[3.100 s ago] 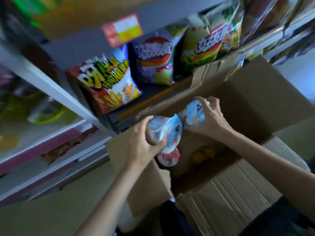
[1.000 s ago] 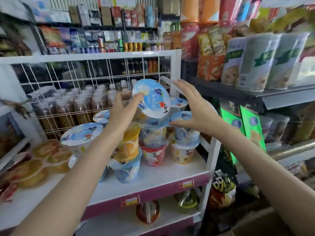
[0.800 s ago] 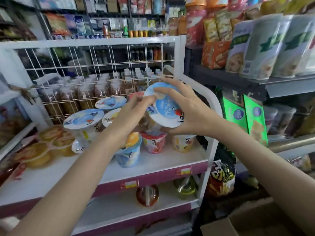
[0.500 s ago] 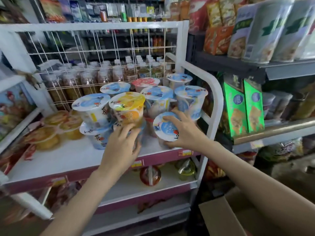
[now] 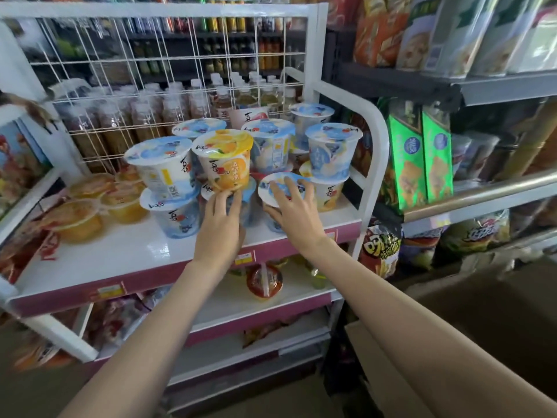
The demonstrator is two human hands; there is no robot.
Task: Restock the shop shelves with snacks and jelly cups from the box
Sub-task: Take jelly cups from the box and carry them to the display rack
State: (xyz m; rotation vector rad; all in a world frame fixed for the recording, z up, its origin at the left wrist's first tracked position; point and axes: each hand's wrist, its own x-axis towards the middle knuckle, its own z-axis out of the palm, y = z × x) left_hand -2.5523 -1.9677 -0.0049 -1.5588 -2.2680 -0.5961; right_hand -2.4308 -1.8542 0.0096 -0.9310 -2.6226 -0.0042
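Several jelly cups stand stacked in two layers on the white shelf [image 5: 129, 248]; an orange-lidded cup [image 5: 224, 158] tops the middle stack. My left hand [image 5: 221, 227] rests with straight fingers against the blue cup [image 5: 248, 203] under that orange one. My right hand [image 5: 295, 214] grips a blue-lidded jelly cup [image 5: 278, 188] from above, fingers spread over the lid and thumb on its left side, at the shelf's front right. The open cardboard box [image 5: 488, 315] sits low on the right.
A white wire grid [image 5: 168, 58] backs the shelf, with bottles behind it. Shallow orange fruit cups [image 5: 77, 220] sit at the left. Snack bags [image 5: 381, 245] and green boxes [image 5: 419, 158] fill the grey shelves to the right. A lower shelf holds a red-lidded cup [image 5: 264, 280].
Both hands brought cups from the box up to the shelf. In the last half second the right hand's cup has moved slightly right and lower; the left hand stays on the lower blue cup.
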